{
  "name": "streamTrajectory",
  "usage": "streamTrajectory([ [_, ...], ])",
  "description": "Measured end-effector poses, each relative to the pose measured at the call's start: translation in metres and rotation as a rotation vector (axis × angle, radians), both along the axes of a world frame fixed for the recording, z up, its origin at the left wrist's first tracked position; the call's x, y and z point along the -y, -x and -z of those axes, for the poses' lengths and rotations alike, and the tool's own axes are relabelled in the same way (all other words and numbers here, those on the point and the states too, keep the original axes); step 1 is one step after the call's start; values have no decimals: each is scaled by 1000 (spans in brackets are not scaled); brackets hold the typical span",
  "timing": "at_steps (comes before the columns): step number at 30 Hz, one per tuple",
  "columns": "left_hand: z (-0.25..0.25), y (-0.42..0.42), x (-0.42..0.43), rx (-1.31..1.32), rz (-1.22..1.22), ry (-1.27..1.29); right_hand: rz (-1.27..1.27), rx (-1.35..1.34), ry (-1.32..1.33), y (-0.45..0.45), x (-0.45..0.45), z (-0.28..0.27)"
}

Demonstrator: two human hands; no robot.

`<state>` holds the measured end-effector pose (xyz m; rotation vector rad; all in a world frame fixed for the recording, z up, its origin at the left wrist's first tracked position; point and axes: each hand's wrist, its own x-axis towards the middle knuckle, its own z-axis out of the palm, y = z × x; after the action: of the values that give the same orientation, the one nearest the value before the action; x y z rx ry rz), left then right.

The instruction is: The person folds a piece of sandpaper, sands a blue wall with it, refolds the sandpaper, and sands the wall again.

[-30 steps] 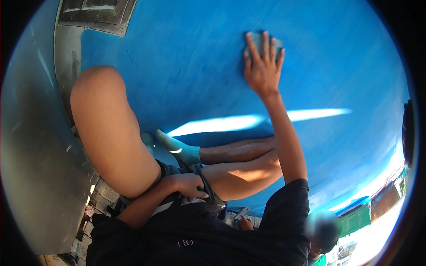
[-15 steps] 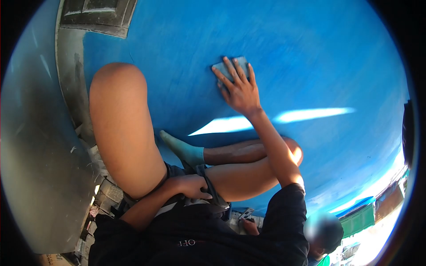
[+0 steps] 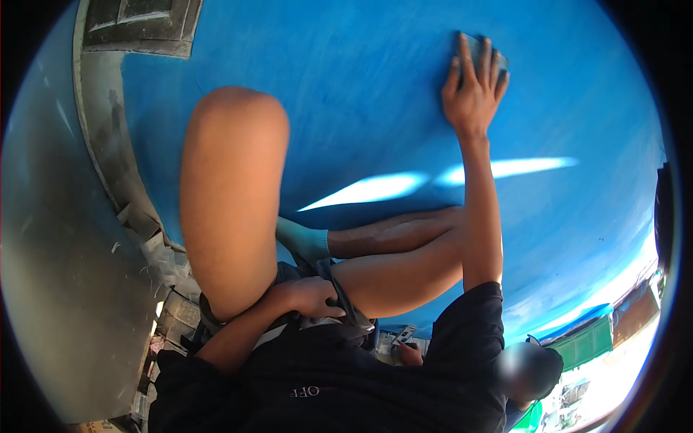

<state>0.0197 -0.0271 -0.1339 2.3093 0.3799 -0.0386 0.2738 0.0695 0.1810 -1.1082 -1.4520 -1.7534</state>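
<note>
While the left hand (image 3: pixel 312 296) lay half-curled, the right hand (image 3: pixel 471 99) splayed past a flat grey pad's edges (image 3: pixel 476 47), open blue wall (image 3: pixel 361 94) at nine o'clock.

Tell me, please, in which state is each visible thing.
Blue wall: partly sunlit
Right hand: spread open
Grey pad: held against wall, partly covered
Left hand: resting on dark shorts
Sock: worn
Wooden panel: weathered
Co-worker's hand: curled, partly hidden
</note>
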Motion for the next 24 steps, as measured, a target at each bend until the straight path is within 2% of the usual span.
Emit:
streamTrajectory([
  [9,13,-4,-4,47,6,3,-5,-98,-136,-55,28,-20],
  [14,-3,2,-4,4,7,81,14,-177,-158,-94,62,-33],
  [20,-2,1,-5,-26,12,95,36,-302,-215,-139,97,-24],
  [24,1,-1,-4,-36,-3,140,67,-486,-284,-161,113,-11],
])
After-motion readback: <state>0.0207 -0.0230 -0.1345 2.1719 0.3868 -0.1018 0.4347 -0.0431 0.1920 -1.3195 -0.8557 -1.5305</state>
